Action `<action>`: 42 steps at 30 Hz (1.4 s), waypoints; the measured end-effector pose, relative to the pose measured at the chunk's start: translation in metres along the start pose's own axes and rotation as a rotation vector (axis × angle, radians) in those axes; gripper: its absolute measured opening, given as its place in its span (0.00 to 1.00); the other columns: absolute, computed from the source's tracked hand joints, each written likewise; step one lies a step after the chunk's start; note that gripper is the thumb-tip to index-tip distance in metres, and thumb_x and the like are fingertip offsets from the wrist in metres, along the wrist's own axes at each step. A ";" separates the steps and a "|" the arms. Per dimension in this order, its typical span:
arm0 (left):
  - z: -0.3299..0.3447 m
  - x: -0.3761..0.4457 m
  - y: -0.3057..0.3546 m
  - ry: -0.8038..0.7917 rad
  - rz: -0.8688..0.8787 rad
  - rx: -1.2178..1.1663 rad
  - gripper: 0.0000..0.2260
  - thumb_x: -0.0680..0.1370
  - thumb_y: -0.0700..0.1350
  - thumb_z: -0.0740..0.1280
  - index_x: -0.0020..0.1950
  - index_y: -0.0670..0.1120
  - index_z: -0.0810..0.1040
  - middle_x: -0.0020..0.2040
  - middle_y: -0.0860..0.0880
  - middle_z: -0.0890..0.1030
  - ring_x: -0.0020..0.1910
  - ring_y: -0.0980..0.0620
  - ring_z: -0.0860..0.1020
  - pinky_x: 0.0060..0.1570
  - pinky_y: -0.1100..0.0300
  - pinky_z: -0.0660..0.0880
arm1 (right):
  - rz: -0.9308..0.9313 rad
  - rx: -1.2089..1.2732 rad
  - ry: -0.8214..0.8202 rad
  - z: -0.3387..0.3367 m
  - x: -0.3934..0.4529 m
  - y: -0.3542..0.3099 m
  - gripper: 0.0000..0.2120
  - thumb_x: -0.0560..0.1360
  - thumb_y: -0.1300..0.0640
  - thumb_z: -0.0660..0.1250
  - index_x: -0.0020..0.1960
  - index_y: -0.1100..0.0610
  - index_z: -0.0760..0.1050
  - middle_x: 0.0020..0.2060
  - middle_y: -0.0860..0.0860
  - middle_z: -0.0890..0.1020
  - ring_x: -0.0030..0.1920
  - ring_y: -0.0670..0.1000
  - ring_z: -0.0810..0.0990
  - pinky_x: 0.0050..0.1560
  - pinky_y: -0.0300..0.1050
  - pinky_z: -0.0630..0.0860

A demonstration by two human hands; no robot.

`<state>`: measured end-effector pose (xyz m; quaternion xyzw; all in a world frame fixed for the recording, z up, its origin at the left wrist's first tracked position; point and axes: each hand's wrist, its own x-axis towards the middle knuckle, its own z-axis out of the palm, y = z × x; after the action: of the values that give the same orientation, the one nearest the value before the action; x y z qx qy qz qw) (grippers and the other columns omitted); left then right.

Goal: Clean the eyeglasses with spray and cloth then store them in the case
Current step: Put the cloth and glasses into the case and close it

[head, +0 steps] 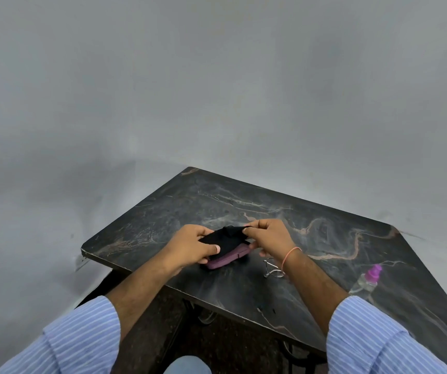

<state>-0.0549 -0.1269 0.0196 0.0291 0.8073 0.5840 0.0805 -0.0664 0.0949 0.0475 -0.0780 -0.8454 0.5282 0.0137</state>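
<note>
A black cloth is stretched between my two hands, just above a purple eyeglass case that lies on the dark marble table. My left hand pinches the cloth's left end and rests over the case's left side. My right hand pinches the cloth's right end. The eyeglasses, thin metal-framed, lie on the table under my right wrist, partly hidden by it. A clear spray bottle with a purple top lies on its side at the right.
The table's near edge runs diagonally from left to lower right, with dark floor and a metal table frame below it. A grey wall stands behind the table. My knee shows at the bottom.
</note>
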 end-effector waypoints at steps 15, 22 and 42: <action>-0.007 0.021 -0.014 -0.112 0.220 0.593 0.25 0.76 0.45 0.80 0.73 0.55 0.80 0.67 0.55 0.83 0.63 0.55 0.83 0.66 0.57 0.80 | -0.171 -0.748 -0.063 -0.004 0.018 0.010 0.07 0.71 0.48 0.76 0.38 0.50 0.83 0.34 0.45 0.84 0.38 0.46 0.82 0.39 0.44 0.79; -0.031 0.014 -0.033 -0.092 0.521 0.618 0.17 0.80 0.56 0.75 0.68 0.58 0.83 0.65 0.60 0.79 0.63 0.64 0.77 0.63 0.68 0.73 | -0.449 -0.792 -0.153 -0.009 0.012 0.009 0.12 0.71 0.48 0.74 0.54 0.46 0.82 0.50 0.45 0.77 0.52 0.49 0.78 0.54 0.47 0.77; -0.034 0.005 -0.075 -0.012 0.844 0.761 0.11 0.83 0.56 0.69 0.62 0.58 0.87 0.61 0.63 0.81 0.64 0.62 0.76 0.64 0.61 0.76 | -0.712 -1.245 -0.343 -0.022 -0.008 0.012 0.18 0.80 0.39 0.66 0.66 0.43 0.83 0.60 0.43 0.84 0.60 0.51 0.77 0.56 0.51 0.79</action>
<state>-0.0618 -0.1821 -0.0412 0.3795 0.8787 0.2333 -0.1714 -0.0542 0.1188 0.0473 0.2916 -0.9531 -0.0809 0.0051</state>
